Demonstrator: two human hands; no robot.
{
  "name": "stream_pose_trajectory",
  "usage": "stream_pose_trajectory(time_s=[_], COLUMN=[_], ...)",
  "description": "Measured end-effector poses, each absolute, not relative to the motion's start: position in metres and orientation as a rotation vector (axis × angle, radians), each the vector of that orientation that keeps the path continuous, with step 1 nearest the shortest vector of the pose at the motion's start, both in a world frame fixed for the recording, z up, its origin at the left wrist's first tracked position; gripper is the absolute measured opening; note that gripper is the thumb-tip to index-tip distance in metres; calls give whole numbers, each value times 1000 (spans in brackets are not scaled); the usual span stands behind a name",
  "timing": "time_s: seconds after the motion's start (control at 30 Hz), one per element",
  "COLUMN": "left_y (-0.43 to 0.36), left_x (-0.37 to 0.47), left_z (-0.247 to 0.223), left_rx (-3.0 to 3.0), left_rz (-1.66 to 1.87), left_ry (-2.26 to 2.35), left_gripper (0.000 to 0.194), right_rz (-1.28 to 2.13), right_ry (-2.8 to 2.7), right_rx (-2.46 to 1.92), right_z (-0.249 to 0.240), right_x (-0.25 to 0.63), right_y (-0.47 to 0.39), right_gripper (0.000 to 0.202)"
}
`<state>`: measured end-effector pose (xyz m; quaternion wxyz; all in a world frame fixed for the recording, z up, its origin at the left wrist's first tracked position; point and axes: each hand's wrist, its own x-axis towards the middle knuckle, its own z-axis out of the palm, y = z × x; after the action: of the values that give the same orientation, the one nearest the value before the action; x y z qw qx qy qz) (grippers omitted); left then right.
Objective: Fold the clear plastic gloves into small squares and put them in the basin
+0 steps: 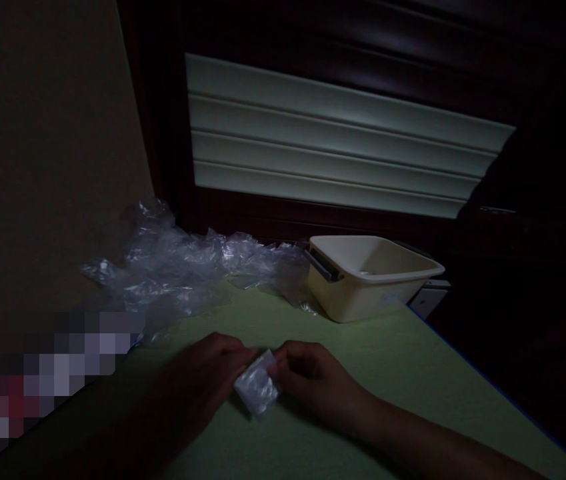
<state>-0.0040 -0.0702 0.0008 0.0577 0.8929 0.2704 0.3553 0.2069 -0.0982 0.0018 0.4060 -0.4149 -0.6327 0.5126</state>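
Between my two hands, just above or on the green tabletop (373,373), is a small clear plastic bag (259,387), roughly square and shiny. My right hand (313,377) pinches its right edge between thumb and fingers. On the other side, my left hand (207,373) lies dark and in shadow, its fingertips closed at the bag's upper left edge. Whether anything is inside the bag is too dim to tell.
A heap of crumpled clear plastic bags (163,273) spreads along the table's back left. Right of it stands a cream plastic bin (357,300) with dark handles, near the table's blue right edge. Behind rises a dark wooden frame with pale slats (333,140).
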Motion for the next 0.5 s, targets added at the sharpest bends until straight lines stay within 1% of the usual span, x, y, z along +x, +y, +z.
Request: stream_pose_trajectory(time_s=[0.1,0.17,0.2,0.3,0.4,0.5], left_y=[-66,-65,-65,-64,-64,-66], left_x=[-3,-3,-3,-1,0,2], left_z=[4,5,4,-4,-7,-2], left_rx=[2440,2328,2308,2343,2375,2431], left_rz=[1047,975,939,930,973,977], left_ry=[984,1007,1005,1007,959,966], left_gripper=[29,31,29,20,21,26], right_rz=[1253,1234,1226,1191,1087,1012], right_ry=[-1522,-1527,-1537,-1581,-1656,-1702], right_rx=[-1063,-1057,-1049,-1031,-1042,-1047], right_z=[1,1,0,-3,-8,-8], right_x=[208,208,208,208,209,210], right_y=[-96,-95,-95,-95,-94,-94], right_gripper=[35,33,31,24,19,19])
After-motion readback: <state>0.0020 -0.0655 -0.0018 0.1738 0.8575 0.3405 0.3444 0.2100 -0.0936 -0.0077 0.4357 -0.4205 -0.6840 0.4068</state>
